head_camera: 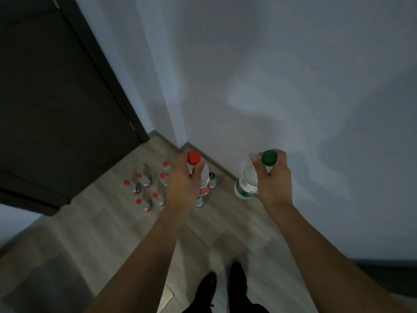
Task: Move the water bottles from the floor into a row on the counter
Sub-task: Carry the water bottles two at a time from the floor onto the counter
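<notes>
My left hand [182, 184] grips a clear water bottle with a red cap [194, 157] by its neck, held above the floor. My right hand [273, 179] grips a second bottle with a green cap [269, 157] and green label, also by the neck. Several small red-capped bottles [144, 188] stand in a cluster on the wooden floor to the left of my left hand. Two green-capped bottles [212, 180] stand on the floor behind the held red-capped one, partly hidden. No counter is in view.
A dark door [56, 105] fills the upper left. A pale wall corner [180, 123] rises just behind the bottles, with a baseboard along the floor. My dark shoes [223, 283] stand on the wooden floor [108, 224] at the bottom.
</notes>
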`<state>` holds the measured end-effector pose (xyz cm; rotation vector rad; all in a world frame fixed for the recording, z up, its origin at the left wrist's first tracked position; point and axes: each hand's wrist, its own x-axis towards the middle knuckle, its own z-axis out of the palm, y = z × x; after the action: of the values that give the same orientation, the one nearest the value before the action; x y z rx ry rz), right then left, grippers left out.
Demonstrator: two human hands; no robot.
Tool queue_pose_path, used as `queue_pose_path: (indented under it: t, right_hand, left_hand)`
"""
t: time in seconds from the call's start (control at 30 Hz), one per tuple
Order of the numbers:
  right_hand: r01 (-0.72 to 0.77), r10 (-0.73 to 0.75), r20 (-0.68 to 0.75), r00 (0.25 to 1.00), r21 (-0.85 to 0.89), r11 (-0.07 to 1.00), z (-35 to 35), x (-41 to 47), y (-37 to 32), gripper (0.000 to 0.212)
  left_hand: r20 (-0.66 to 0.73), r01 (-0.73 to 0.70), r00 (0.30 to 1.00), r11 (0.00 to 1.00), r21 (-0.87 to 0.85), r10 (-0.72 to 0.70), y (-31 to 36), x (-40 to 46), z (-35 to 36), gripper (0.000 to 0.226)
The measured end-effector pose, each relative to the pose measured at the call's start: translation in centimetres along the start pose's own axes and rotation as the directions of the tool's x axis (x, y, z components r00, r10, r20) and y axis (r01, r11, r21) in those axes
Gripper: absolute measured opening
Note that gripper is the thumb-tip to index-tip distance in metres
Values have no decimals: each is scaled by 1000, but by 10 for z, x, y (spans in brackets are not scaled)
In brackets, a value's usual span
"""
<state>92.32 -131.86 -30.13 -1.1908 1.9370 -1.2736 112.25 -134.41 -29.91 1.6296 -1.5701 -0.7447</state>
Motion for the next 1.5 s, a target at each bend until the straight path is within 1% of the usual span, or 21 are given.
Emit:
queue_pose_path:
  t: [0.13,0.23,0.3,0.4,0.47,0.57,0.73,0.8,0.9,1.03,1.13,1.23,1.33,1.4,1.47,1.5]
  right_hand:
    - [-76,75,-79,994,-8,997,-19,-30,7,35]
    - [-116,111,-176,978,-18,993,-43,-51,13,33]
    - [-139,132,-241,961,-10,990,-64,-66,20,31]
    - [-163,151,-330,932,-9,987,-100,-92,30,31]
    - [-186,173,-383,908,4,982,-125,-109,38,29]
    - [-233,218,-474,853,29,972,-169,-140,54,27]
    - [-301,250,-598,762,15,954,-259,-209,87,33]
    - [-330,260,-663,702,21,944,-299,-243,103,35]
    - [-368,280,-734,619,44,929,-352,-293,126,34]
    - [-399,290,-814,504,78,914,-413,-345,147,33]
    - [-409,305,-850,429,118,905,-448,-371,163,32]
    - [-407,338,-868,364,179,896,-478,-388,182,32]
    - [-409,366,-876,315,223,885,-508,-399,204,33]
    - [-423,371,-880,295,228,877,-529,-404,218,34]
    - [-441,372,-891,260,233,867,-553,-410,231,34]
    - [-450,372,-896,242,235,861,-566,-413,237,34]
  left_hand:
    - [138,-23,990,999,-41,28,6,-9,7,22]
    - [216,-111,969,992,-53,120,20,-17,19,24]
    - [263,-145,952,988,-61,156,34,-27,32,27]
    - [331,-218,915,973,-75,230,55,-49,51,28]
    - [390,-234,882,964,-125,265,70,-65,65,26]
    - [458,-284,827,945,-159,326,94,-99,94,23]
    - [545,-378,721,902,-207,427,138,-185,153,20]
    - [578,-421,672,881,-215,462,158,-228,176,22]
    - [615,-460,590,844,-276,522,189,-292,204,20]
    - [662,-451,489,814,-365,568,232,-364,235,19]
    - [678,-454,415,784,-424,607,261,-409,259,15]
    - [699,-465,353,765,-446,622,283,-445,284,16]
    - [732,-488,285,751,-445,619,301,-475,317,17]
    - [744,-516,225,725,-457,629,311,-493,339,20]
    - [754,-537,158,696,-477,638,323,-511,364,23]
    - [761,-537,136,693,-482,635,330,-521,376,24]
